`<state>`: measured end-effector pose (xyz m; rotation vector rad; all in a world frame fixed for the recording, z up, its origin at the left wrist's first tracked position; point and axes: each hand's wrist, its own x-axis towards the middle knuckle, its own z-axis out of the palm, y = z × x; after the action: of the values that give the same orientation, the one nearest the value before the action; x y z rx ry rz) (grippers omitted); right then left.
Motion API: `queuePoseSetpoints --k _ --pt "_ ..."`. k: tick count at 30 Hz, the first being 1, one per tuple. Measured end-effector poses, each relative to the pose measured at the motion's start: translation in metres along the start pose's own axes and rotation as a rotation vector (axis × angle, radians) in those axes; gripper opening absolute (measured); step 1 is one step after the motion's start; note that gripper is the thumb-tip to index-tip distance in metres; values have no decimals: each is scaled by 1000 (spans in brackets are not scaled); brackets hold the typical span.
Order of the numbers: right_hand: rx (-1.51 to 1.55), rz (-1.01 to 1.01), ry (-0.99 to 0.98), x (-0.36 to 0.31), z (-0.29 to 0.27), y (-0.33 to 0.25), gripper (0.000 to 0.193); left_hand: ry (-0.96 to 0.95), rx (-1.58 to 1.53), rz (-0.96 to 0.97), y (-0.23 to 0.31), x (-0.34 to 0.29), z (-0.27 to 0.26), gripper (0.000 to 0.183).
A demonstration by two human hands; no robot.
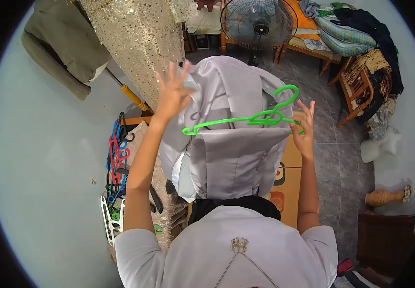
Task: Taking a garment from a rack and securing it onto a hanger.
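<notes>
A silvery-grey garment [236, 158] with a smooth sheen lies in a heap before my chest and over my lap. Across it rests a bright green hanger [226, 122], its hook tilted up to the right and a cloth panel falling below its bar. My right hand [304, 126] pinches the right end of the hanger, other fingers raised. At the garment's upper left, my left hand [173, 96] has its fingers spread beside the cloth; whether it touches is hard to tell. Part of the hanger's right end is hidden by my right fingers.
Several coloured hangers [115, 158] hang at the left beside sequined fabric [130, 43]. A standing fan [259, 24] is ahead. Wooden chairs [358, 91] with clothes stand at the right, near a white mannequin form [382, 145]. A cardboard box [291, 192] sits right of my lap.
</notes>
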<state>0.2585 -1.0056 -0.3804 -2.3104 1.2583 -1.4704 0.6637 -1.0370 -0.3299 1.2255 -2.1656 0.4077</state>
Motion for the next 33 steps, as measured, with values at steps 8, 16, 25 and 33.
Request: queuePoseSetpoints --k 8,16,25,33 --pt "16 53 40 -32 -20 7 5 -28 -65 -205 -8 -82 50 63" --pt "38 115 -36 -23 5 -11 7 -379 150 -752 -37 -63 86 38" --pt "-105 170 104 -32 -11 -9 8 -209 -164 -131 58 -82 53 16" --pt "-56 284 96 -44 -15 -1 10 153 173 -533 -2 -83 61 77"
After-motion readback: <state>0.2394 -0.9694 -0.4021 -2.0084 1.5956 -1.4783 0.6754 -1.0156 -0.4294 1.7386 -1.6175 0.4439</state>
